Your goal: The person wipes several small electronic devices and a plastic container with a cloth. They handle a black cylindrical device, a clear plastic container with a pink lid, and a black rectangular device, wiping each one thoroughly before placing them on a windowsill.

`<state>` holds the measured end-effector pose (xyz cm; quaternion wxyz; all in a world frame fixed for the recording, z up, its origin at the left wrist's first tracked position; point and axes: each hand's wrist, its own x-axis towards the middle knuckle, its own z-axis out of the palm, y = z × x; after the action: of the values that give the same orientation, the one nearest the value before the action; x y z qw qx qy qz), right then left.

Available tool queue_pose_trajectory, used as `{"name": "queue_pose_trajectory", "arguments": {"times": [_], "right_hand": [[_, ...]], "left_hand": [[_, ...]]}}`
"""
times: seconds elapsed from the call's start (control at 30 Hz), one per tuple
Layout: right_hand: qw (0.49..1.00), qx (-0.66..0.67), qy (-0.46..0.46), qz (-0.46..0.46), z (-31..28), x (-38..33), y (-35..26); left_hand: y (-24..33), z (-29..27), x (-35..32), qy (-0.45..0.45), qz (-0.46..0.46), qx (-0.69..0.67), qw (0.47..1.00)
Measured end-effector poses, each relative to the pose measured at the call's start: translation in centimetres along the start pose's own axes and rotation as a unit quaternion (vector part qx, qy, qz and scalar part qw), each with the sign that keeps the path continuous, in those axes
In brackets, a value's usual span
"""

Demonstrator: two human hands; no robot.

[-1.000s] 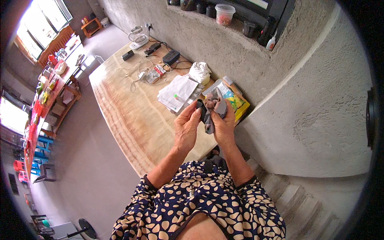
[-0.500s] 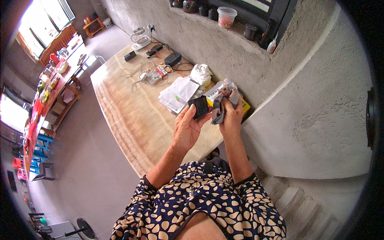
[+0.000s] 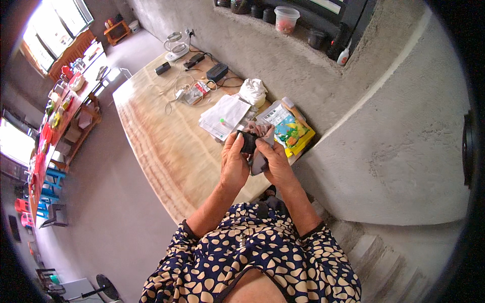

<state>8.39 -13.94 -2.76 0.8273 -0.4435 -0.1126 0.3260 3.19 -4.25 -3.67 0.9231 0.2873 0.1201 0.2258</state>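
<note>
Our left hand [image 3: 234, 164] holds a black box [image 3: 247, 143], our right hand [image 3: 277, 162] cloth [image 3: 260, 130] at three o'clock; we can't tell what's done.

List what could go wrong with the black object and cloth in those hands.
The black object could slip from the left hand and perhaps drop past the edge of the table. The cloth, bunched in the right hand, might slide free. Either hand could nudge the papers lying close ahead.
</note>
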Motion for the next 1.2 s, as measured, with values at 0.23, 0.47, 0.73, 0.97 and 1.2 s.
{"name": "queue_pose_trajectory", "arguments": {"times": [0.23, 0.47, 0.73, 0.97, 1.2], "right_hand": [[0.999, -0.022, 0.034, -0.017, -1.9, -0.9, -2.3], [0.755, -0.555, 0.105, -0.334, 1.6, 1.5, -0.5], [0.769, -0.546, -0.116, -0.312, -0.5, -0.2, -2.6], [0.997, -0.036, 0.054, -0.038, -0.6, 3.7, -3.5], [0.999, 0.041, 0.030, -0.002, -1.2, 7.2, -4.2]], "left_hand": [[0.8, -0.9, 1.0, 0.016, -0.026, -0.084, 0.996], [0.5, 1.7, 1.3, -0.023, -0.031, -0.090, 0.995], [1.6, 0.2, 2.7, 0.005, -0.035, -0.068, 0.997], [-0.5, 2.2, 4.4, -0.008, 0.035, 0.030, 0.999], [-2.1, 5.3, 6.3, 0.022, 0.169, 0.204, 0.964]]}}
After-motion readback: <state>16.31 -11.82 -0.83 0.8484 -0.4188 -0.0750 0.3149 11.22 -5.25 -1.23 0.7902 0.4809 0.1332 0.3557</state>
